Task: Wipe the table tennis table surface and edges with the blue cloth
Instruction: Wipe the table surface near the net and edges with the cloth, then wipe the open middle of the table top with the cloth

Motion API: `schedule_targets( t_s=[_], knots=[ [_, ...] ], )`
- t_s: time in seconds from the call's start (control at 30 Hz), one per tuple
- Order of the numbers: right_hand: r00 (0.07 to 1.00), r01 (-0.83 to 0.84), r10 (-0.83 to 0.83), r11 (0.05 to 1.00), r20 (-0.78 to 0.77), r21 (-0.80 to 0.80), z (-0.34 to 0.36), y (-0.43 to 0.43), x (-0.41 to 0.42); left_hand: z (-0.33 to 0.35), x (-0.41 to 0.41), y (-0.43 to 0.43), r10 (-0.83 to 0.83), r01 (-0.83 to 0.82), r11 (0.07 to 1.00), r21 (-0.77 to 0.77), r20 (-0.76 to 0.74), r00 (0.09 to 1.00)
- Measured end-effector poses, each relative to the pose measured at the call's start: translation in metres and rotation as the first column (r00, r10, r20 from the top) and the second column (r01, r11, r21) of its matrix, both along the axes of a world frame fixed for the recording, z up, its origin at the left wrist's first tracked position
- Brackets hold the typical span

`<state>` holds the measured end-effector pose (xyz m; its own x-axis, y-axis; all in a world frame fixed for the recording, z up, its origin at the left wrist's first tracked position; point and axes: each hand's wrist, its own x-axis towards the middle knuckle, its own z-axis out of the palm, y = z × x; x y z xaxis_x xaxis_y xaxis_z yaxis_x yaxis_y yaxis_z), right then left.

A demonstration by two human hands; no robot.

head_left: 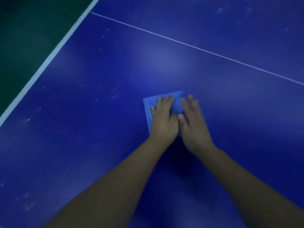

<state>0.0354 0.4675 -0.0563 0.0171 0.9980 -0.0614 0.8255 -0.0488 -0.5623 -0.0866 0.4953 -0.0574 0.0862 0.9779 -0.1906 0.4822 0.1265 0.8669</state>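
A folded blue cloth (176,102) lies flat on the dark blue table tennis table (98,145), near the middle of the view. My left hand (163,120) presses down on the cloth's left part with straight fingers. My right hand (192,122) lies beside it, thumbs nearly touching, and presses on the cloth's right part; it is motion-blurred. Both hands cover most of the cloth, so only its far and left edges show.
The table's white edge line (49,56) runs diagonally along the left, with dark green floor (24,38) beyond it. A thin white centre line (197,48) crosses the table farther away. Pale scuffs and specks dot the surface left of the cloth.
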Motion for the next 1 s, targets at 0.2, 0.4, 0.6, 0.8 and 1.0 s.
schedule_targets(
  t_s=[0.2,0.4,0.6,0.8,1.0],
  knots=[
    [0.887,-0.197,0.082,0.957,0.455,0.212,-0.014,0.032,0.015,0.003,-0.076,-0.188,0.08,0.017,0.952,0.306,-0.304,0.949],
    [0.863,0.029,-0.112,0.985,0.492,0.173,-0.034,0.1,0.054,-0.016,-0.149,-0.31,0.251,-0.238,0.964,0.118,-0.7,0.669],
    [0.88,-0.092,0.033,0.99,0.473,0.104,-0.042,0.036,-0.078,-0.029,-0.146,-0.322,0.09,-0.201,0.978,-0.053,-0.762,0.642],
    [0.844,-0.018,-0.009,0.999,0.536,0.044,-0.035,0.059,-0.025,-0.033,-0.143,-0.323,0.154,-0.213,0.977,0.018,-0.751,0.642],
    [0.884,-0.141,0.094,0.988,0.457,0.069,-0.038,-0.031,-0.173,-0.031,-0.143,-0.322,0.204,-0.24,0.969,0.053,-0.719,0.664]
  ],
)
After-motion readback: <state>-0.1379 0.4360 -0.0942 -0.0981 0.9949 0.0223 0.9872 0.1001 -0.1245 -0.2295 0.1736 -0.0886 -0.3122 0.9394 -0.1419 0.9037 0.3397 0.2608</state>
